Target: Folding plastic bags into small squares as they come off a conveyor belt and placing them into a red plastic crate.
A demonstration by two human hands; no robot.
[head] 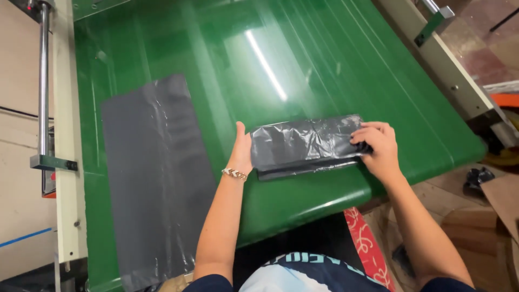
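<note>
The folded stack of dark grey plastic bags (307,146) lies on the green conveyor belt (335,70), near its front edge, pinned between 2 hands. The film looks slick and thin, so the layers could slide over one another and the neat fold could fan out if the pressure from either side turns uneven; a push from only 1 end would likely skew the stack or buckle its middle.

The stack is a flat, wrinkled, glossy rectangle, with several layers showing along its near edge. The left hand (241,148) stands upright with its open palm pressed flat against the stack's left end, fingers straight, gripping nothing. The right hand (378,146) lies over the right end, fingers curled down onto the top layer, pressing rather than clasping.

Well to the left of the left hand, 1 long unfolded grey plastic sheet (157,178) lies flat along the belt. Beyond that runs the pale machine frame (65,108).
</note>
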